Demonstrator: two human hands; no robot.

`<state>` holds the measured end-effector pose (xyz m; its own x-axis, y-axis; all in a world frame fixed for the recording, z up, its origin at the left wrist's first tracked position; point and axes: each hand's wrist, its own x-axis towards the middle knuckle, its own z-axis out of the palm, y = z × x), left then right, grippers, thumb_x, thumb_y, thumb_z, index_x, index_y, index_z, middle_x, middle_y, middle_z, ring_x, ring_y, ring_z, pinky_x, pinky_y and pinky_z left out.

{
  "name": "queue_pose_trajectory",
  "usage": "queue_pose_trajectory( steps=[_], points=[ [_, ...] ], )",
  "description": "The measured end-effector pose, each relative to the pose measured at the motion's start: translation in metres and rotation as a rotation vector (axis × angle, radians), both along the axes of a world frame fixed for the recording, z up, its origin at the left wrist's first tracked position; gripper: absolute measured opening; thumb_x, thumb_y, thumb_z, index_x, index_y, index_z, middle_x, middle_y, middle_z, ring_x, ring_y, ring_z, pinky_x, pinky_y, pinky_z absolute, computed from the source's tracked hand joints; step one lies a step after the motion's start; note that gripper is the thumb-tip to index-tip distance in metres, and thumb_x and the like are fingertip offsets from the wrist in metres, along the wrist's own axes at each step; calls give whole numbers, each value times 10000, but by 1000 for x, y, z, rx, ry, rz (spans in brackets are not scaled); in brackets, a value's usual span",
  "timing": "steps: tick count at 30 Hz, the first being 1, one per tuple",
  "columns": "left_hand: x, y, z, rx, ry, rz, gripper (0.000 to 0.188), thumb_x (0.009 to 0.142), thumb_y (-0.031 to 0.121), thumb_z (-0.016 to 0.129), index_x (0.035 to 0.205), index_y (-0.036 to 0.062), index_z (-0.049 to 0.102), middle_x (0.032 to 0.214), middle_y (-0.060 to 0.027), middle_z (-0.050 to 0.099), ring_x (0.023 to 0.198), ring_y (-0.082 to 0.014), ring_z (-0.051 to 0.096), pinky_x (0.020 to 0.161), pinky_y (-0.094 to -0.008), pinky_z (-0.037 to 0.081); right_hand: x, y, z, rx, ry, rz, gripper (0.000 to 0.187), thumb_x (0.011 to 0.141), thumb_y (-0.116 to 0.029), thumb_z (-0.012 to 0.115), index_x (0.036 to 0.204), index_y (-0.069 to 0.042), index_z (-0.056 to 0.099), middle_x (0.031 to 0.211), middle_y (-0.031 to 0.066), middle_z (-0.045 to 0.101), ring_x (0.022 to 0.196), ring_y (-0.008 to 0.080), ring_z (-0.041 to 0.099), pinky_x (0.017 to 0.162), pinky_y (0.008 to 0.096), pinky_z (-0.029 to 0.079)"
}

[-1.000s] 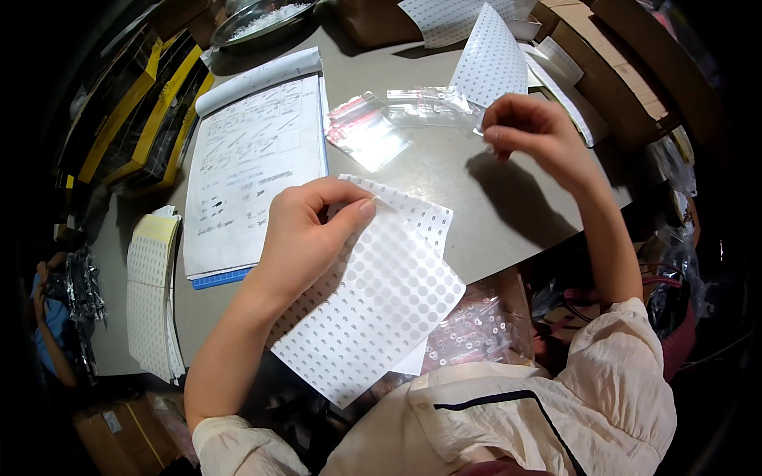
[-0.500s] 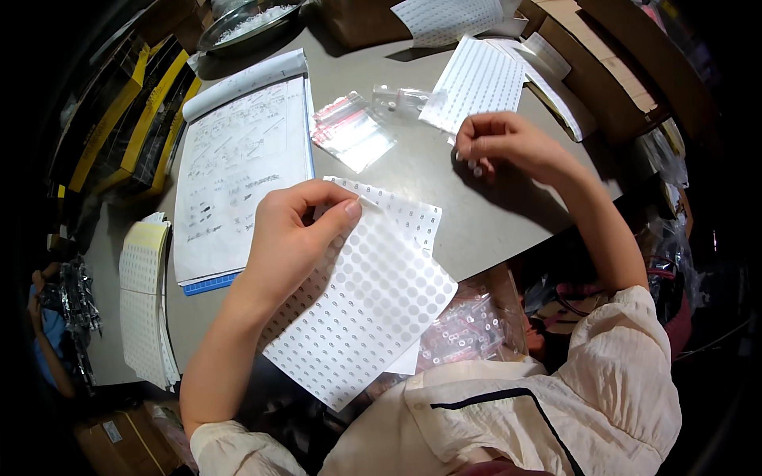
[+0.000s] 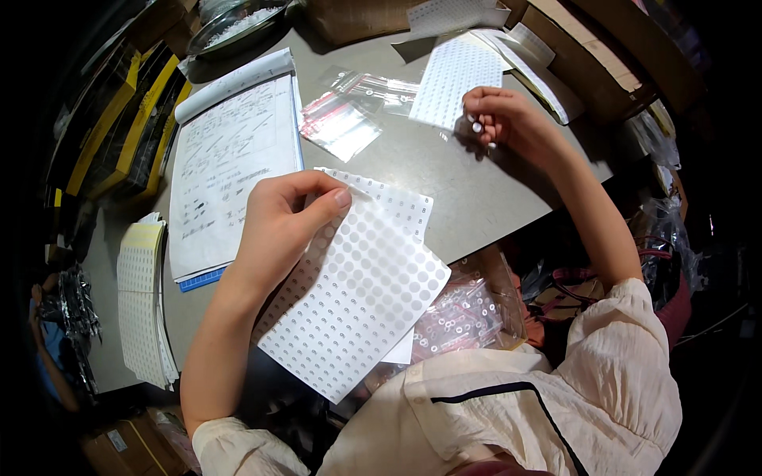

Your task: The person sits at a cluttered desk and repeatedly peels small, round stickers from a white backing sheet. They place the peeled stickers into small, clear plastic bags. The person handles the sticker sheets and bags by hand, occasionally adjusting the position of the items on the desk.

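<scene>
**Placing a small round sticker from the sheet onto a clear bag**

The right hand [image 3: 508, 119] is out over the grey table [image 3: 444, 182], its thumb and forefinger pressed together on something tiny and pale, most likely one round sticker, though it is too small to tell for sure. The other fingers are curled in. The hand hovers just beside a white sticker sheet [image 3: 452, 79] lying flat on the table, and near two clear zip bags [image 3: 341, 123] with red strips along their tops.

The left hand [image 3: 282, 226] holds the dotted sticker sheets [image 3: 361, 285] up off the table, thumb on top and fingers behind, pinching the upper left corner of the stack. The front sheet hangs tilted toward the person, with many round spots already bare.

To do this step well, I judge that the pinch should stay light and on the sticker's edge, so the glue side touches as little skin as possible. The bag wants to lie flat before the sticker goes down; pressing from one side across should keep air out. Keeping the held sheets steady and close makes the reach for a further sticker short.

Further out, an open notebook [image 3: 230, 166] with written pages lies to the left, another stack of sticker sheets [image 3: 143, 309] sits at the table's left edge, and a clear bag of small parts [image 3: 468, 309] rests at the near edge by the person's chest.
</scene>
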<state>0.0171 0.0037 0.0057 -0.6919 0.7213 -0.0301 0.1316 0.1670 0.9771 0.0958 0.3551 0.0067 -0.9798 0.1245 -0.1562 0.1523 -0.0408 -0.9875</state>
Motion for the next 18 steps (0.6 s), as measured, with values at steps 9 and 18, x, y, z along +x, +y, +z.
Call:
queue_pose_trajectory(
  steps=[9, 18],
  points=[
    [6, 0, -3, -12, 8, -23, 171, 922, 135, 739, 946, -35, 742, 752, -4, 663, 692, -61, 545, 634, -226, 427, 17, -11, 13, 136, -15, 117, 160, 919, -222, 720, 928, -78, 650, 784, -28, 595, 662, 42, 569, 604, 225, 510],
    [5, 1, -1, 16, -65, -69, 173, 932, 126, 733, 949, -46, 738, 764, -4, 666, 713, -59, 553, 652, -216, 431, 61, -77, 14, -153, -223, 290, 150, 898, -138, 719, 928, -11, 645, 752, 4, 601, 581, 76, 576, 532, 217, 493]
  ],
)
